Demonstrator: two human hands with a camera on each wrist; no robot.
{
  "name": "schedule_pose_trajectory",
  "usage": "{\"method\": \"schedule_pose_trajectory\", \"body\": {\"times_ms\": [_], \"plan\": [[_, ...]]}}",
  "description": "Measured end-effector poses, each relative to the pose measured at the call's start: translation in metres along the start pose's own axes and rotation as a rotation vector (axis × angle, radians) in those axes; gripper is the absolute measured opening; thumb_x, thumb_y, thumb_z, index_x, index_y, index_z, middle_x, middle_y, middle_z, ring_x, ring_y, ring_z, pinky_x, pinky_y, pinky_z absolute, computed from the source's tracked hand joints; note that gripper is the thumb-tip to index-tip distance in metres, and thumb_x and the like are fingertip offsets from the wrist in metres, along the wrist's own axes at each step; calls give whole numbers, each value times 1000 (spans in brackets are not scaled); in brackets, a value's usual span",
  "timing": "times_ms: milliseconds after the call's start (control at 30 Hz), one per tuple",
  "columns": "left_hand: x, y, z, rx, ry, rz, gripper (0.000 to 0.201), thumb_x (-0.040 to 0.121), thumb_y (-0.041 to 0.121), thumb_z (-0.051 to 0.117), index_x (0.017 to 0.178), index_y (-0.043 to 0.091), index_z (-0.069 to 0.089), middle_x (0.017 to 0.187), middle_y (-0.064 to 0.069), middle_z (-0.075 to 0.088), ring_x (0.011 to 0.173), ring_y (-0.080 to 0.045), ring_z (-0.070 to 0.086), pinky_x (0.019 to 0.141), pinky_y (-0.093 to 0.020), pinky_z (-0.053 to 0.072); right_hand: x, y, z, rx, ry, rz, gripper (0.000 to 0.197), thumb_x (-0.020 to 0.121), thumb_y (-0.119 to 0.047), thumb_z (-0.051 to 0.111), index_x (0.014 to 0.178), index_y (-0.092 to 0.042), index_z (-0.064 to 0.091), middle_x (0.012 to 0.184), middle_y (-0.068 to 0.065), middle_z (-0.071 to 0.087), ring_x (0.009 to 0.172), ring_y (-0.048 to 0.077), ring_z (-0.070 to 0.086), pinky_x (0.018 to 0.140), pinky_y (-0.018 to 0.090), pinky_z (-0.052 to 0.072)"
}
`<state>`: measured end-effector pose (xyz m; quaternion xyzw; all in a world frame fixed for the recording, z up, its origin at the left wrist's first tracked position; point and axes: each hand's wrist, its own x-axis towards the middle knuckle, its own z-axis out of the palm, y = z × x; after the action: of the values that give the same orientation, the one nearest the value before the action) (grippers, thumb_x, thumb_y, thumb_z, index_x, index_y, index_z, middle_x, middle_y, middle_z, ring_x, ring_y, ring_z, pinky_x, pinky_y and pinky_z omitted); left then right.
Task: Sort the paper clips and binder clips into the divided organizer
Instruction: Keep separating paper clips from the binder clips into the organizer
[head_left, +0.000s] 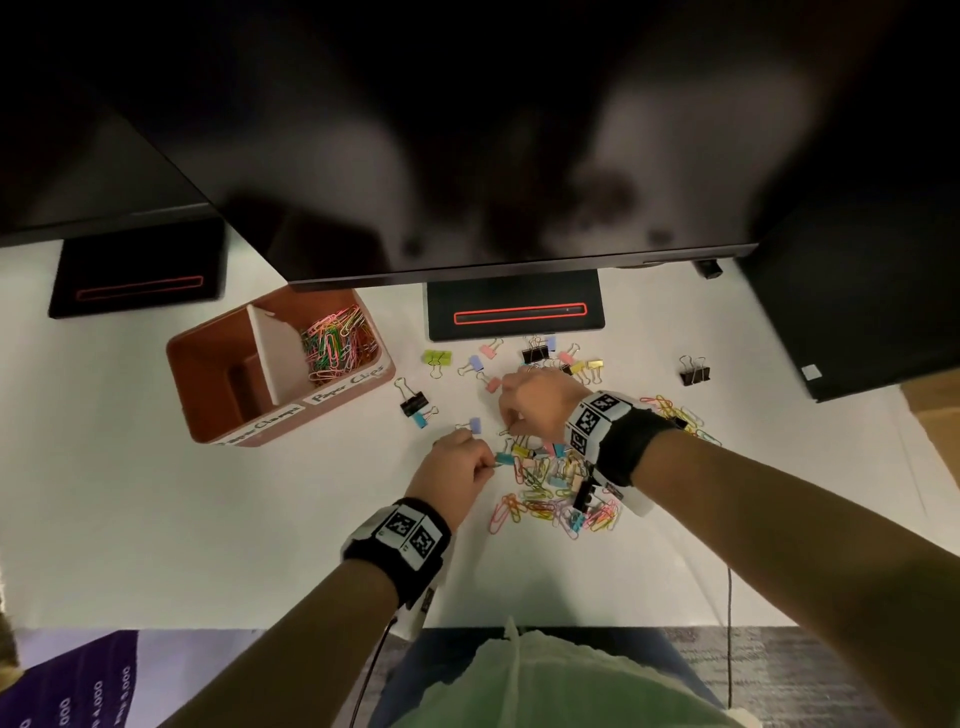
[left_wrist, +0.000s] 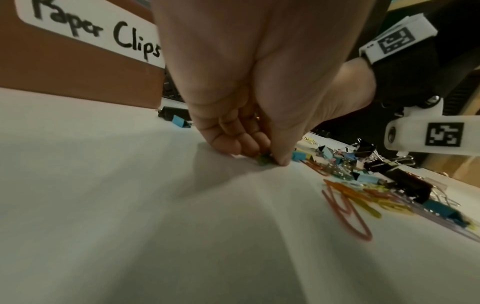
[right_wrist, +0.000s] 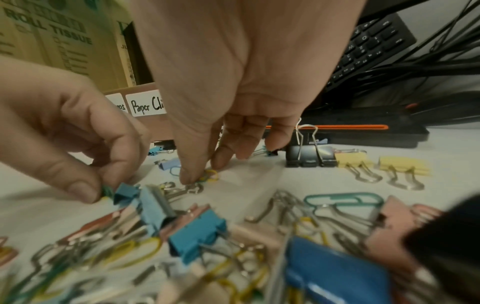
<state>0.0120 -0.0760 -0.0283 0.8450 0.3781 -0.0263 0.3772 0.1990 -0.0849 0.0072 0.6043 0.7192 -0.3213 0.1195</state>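
The brown divided organizer (head_left: 208, 364) stands at the left. Its right compartment, labelled "Paper Clips", holds coloured paper clips (head_left: 337, 343); the left one looks bare. A mixed pile of paper clips and binder clips (head_left: 556, 493) lies in front of me. At the pile's left edge my left hand (head_left: 488, 464) (left_wrist: 270, 159) pinches a small green clip (left_wrist: 263, 160) (right_wrist: 107, 192) low over the table, beside a teal binder clip (head_left: 503, 458). Just beyond, my right hand (head_left: 508, 427) (right_wrist: 205, 172) pinches yellow and green paper clips (right_wrist: 211, 176) lying on the table.
Loose binder clips lie scattered beyond the hands, among them black ones (head_left: 694, 371) (head_left: 414, 402) and a yellow-green one (head_left: 437, 357). A monitor (head_left: 467, 156) overhangs the desk, and its stand (head_left: 514, 312) sits behind the clips. A keyboard (right_wrist: 369, 47) lies at the back.
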Motion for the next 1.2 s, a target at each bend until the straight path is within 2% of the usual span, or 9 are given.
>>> {"method": "schedule_pose_trajectory", "body": {"times_ms": [133,333,433,600,700,800,900,1033,1200], "plan": [[-1,-1,0,60,37,39,5,85,10,59,87,7,63,93,-9,57,88,-23,51,75,-32,46,-9,8,3,71,17,38,15,91,-21,51,102,-18,61,101,2,63,89,17,54,81,29,47],[-4,-9,1,56,95,-30,14,83,9,61,97,7,63,92,-12,63,91,-28,54,79,-38,46,-30,11,-4,170,51,8,29,92,-17,52,121,-20,55,103,2,62,91,20,57,74,25,44],[-6,-6,2,115,94,-24,9,84,8,59,91,5,64,91,-14,63,90,-32,54,76,-38,45,-47,0,1,193,-1,-73,30,92,-16,51,122,-20,54,105,3,63,90,20,58,77,29,47],[-9,-2,3,176,110,12,7,85,6,57,89,3,62,89,-15,61,84,-32,55,69,-35,42,-66,-11,25,150,-135,-118,40,93,-12,48,133,-20,49,111,7,63,83,15,50,72,25,39],[-9,-4,2,146,82,15,8,87,7,55,92,5,60,91,-13,61,85,-30,55,71,-35,45,-69,-4,32,155,-95,-34,46,93,-11,47,138,-21,43,118,7,61,97,22,58,79,27,44],[-11,-8,-1,84,53,13,11,87,8,55,96,6,61,94,-11,62,87,-26,55,78,-37,48,-70,7,34,179,-14,27,50,92,-13,50,140,-22,39,111,6,63,91,20,60,74,24,44],[-17,-6,-4,41,25,50,12,85,8,60,97,7,60,87,-6,59,80,-17,52,76,-30,47,-76,8,35,154,45,3,48,91,-17,53,137,-24,41,104,3,67,93,21,63,86,30,49],[-34,7,-2,-41,-16,67,20,83,12,64,102,10,60,80,-1,56,75,-16,54,71,-25,46,-75,-12,47,59,38,-51,44,91,-25,54,134,-25,43,99,1,70,93,22,62,99,35,37],[-45,19,16,-98,-85,-64,23,83,17,64,105,15,58,80,1,58,74,-14,55,70,-26,45,-63,-34,73,-38,61,67,40,88,-25,58,125,-16,45,104,7,69,97,27,63,97,39,37]]}}
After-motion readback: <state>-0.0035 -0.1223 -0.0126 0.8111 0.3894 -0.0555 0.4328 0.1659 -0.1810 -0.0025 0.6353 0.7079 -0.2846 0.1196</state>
